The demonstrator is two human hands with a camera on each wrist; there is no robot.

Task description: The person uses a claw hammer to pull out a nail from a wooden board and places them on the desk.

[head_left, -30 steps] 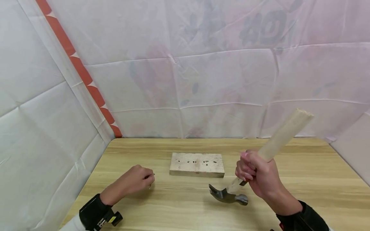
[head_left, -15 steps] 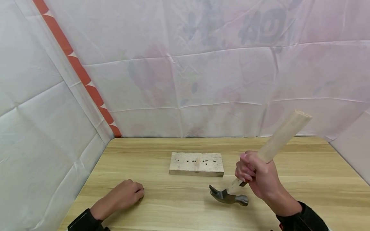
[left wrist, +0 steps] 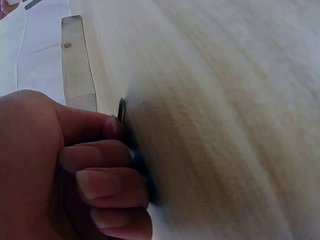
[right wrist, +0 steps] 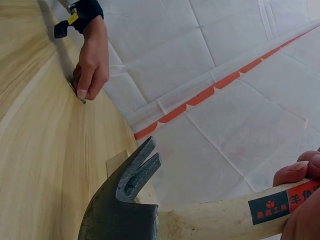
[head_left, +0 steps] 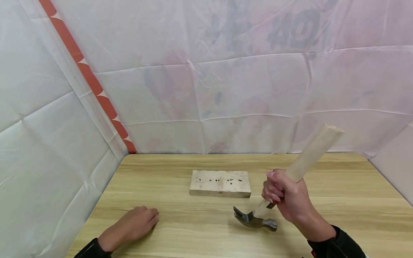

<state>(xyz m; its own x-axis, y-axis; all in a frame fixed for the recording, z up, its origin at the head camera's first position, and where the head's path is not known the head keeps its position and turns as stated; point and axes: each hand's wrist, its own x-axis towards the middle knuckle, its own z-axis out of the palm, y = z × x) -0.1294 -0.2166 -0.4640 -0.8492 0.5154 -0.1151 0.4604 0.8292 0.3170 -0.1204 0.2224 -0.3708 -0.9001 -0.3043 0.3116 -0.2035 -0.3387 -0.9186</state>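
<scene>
My right hand [head_left: 289, 197] grips the wooden handle of a claw hammer [head_left: 313, 154], whose steel head hangs low over the table with the claw facing left. The handle's free end points up and right. In the right wrist view, the hammer's black claw [right wrist: 125, 195] fills the foreground. At the left front my left hand [head_left: 137, 224] rests low at the tabletop, thumb and fingers pinching a nail [left wrist: 121, 109]; only its thin dark pointed end shows past the fingertips. A pale wooden block [head_left: 220, 183] lies between and beyond the hands, its top dotted with several dark holes.
The wood-grain table [head_left: 200, 229] runs back to a white sheet [head_left: 245, 89] hung behind it. Another white sheet [head_left: 48, 172] closes off the left side, with a red scalloped strip [head_left: 87, 79] along the corner.
My left hand has drawn back toward the front left and lowered to the table, still pinching the nail. The hammer and right hand have hardly moved.
</scene>
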